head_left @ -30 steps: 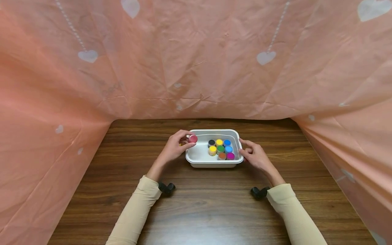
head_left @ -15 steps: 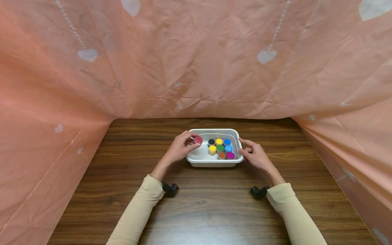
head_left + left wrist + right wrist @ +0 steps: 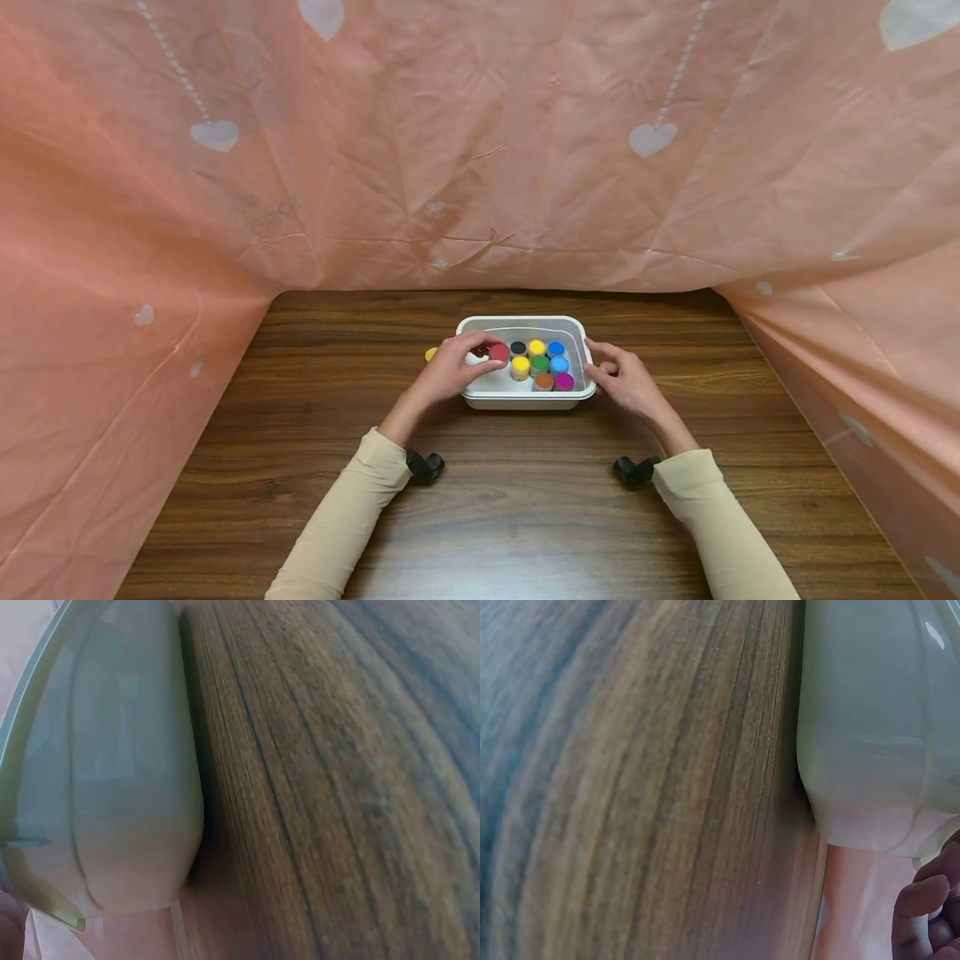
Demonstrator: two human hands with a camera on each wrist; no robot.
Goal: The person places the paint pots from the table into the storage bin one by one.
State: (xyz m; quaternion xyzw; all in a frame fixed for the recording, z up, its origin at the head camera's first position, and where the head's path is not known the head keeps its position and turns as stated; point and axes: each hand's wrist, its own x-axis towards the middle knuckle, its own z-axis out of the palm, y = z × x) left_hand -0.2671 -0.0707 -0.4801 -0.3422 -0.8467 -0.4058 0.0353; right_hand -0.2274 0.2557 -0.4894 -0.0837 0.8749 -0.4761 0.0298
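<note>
My left hand [image 3: 442, 368] pinches a small paint pot with a red lid [image 3: 498, 353] between thumb and fingers, over the left part of a white plastic tub [image 3: 525, 396]. Inside the tub, to the right of the red pot, stand several paint pots: black [image 3: 518, 348], two yellow [image 3: 521, 367], green [image 3: 540, 364], two blue [image 3: 556, 349], brown [image 3: 543, 381] and purple [image 3: 564, 381]. At the tub's right end my right hand [image 3: 628, 382] grips the rim; its curled fingers [image 3: 922, 896] show beside the tub wall in the right wrist view.
On the wooden table [image 3: 480, 500], left of the tub, a yellow round lid [image 3: 431, 354] peeks out behind my left hand. A peach cloth with white hearts [image 3: 480, 167] walls off the back and both sides.
My left hand has carried the red paint pot rightward from the tub's left rim to beside the black and yellow pots. The right hand has kept its place on the rim.
</note>
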